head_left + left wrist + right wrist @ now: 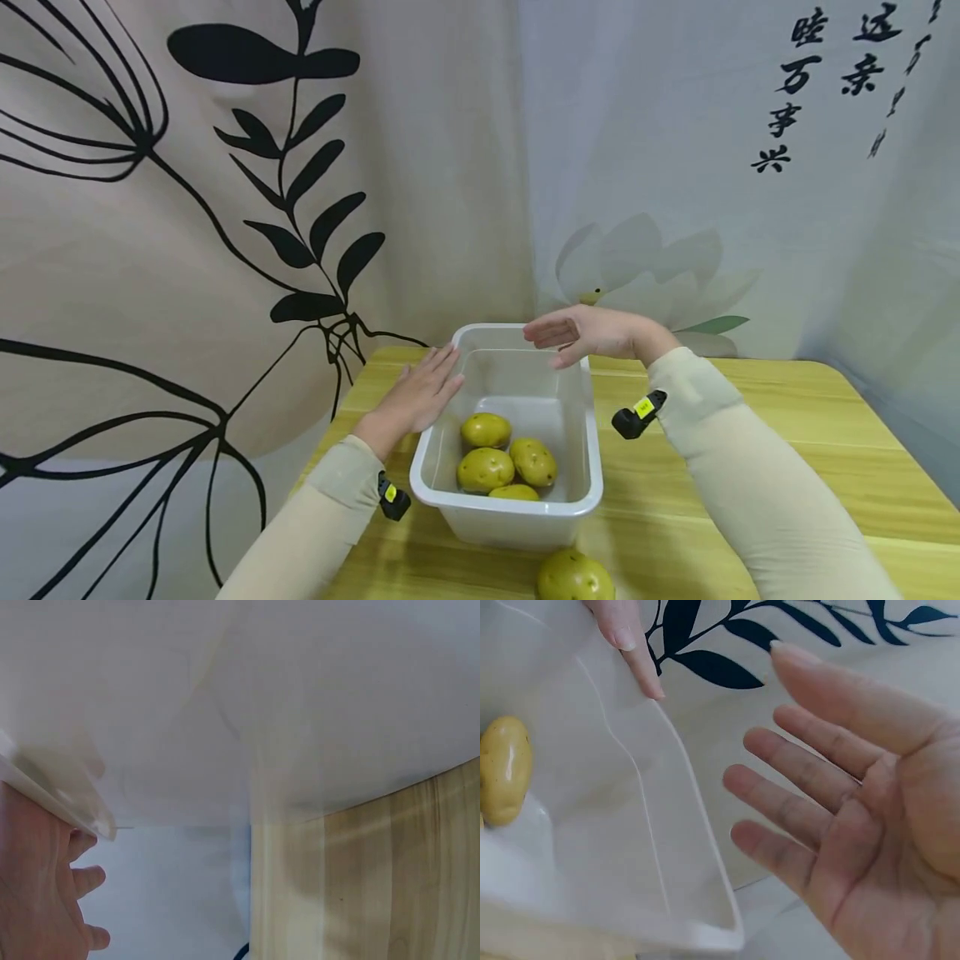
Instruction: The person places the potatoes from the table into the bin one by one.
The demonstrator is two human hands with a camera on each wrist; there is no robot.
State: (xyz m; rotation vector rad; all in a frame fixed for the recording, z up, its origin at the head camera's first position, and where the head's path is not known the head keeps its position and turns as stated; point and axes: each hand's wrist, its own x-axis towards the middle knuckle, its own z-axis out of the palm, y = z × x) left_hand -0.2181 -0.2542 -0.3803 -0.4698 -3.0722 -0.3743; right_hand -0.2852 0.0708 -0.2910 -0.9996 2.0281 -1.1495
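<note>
A deep white plastic bin stands on the wooden table, with several yellow potatoes at its near end. My left hand lies along the bin's left rim, its fingers extended. In the left wrist view, fingertips show beside the bin's pale wall. Over the bin's far right corner hovers my right hand, holding nothing. Its fingers are spread and slightly bent in the right wrist view, apart from the rim. One more potato sits on the table in front of the bin.
The wooden table extends to the right of the bin. Close behind it hangs a pale curtain with black plant prints and writing. A small black camera is strapped at the right wrist, another at the left.
</note>
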